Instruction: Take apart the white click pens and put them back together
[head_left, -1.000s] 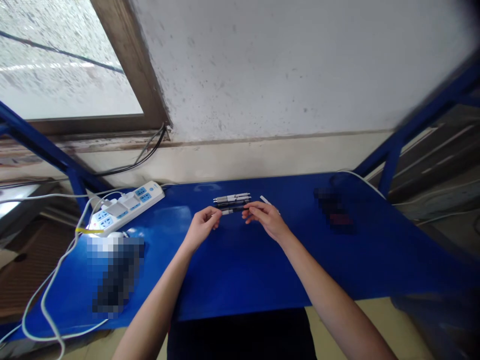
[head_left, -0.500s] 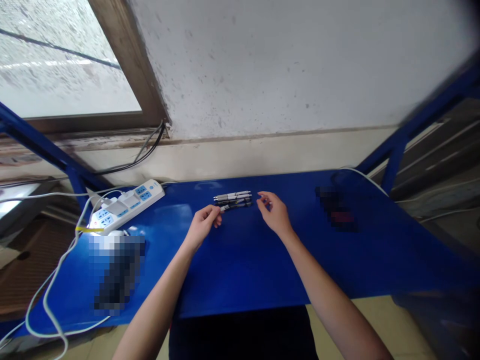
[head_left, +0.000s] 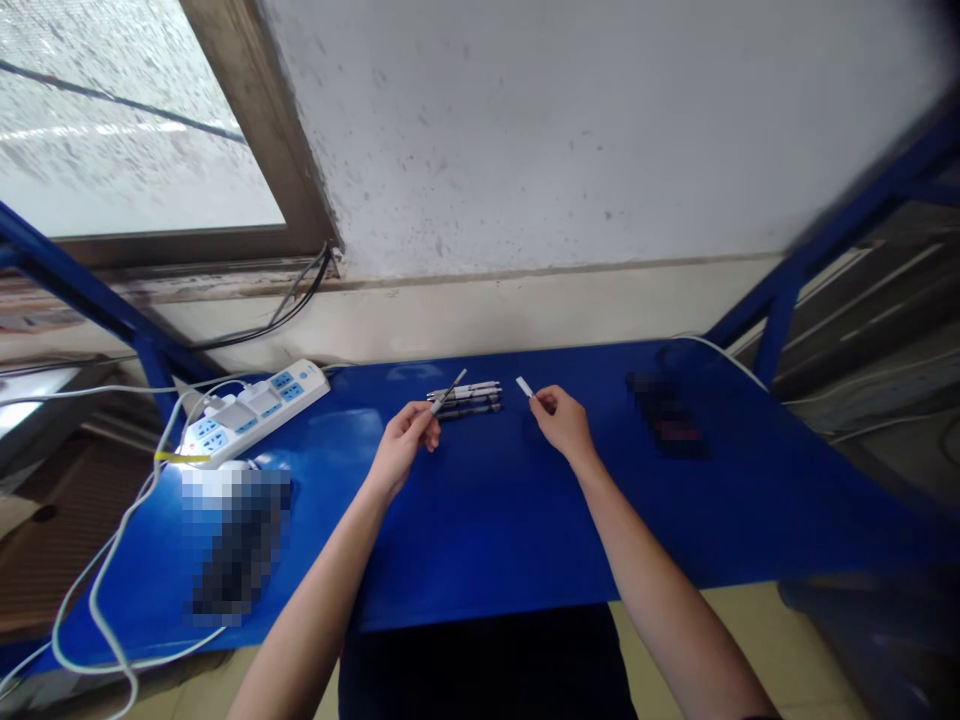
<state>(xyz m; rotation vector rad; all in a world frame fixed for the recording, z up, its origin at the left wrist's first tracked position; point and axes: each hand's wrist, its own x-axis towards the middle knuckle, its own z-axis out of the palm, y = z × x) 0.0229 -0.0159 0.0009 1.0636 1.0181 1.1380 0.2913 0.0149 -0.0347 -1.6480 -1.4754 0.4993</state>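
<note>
My left hand (head_left: 403, 443) pinches a slim pen (head_left: 448, 392), which points up and away at a slant over the blue metal tabletop (head_left: 480, 530). My right hand (head_left: 561, 422) holds a short white stick (head_left: 524, 387) between finger and thumb, and what it is exactly is too small to tell. Just left of centre, a few other pens (head_left: 469, 399) lie side by side, close to my left fingertips. My right hand is apart from them, off to their right.
A white power strip (head_left: 251, 412) with blue sockets lies at the table's left, its white cables trailing over the edge. Two pixelated objects (head_left: 240, 540) (head_left: 666, 415) rest on the table. Blue frame bars rise on both sides, before a white wall.
My hands have moved apart. The pen in my left hand now tilts upward, and my right hand has picked up the white stick from the table.
</note>
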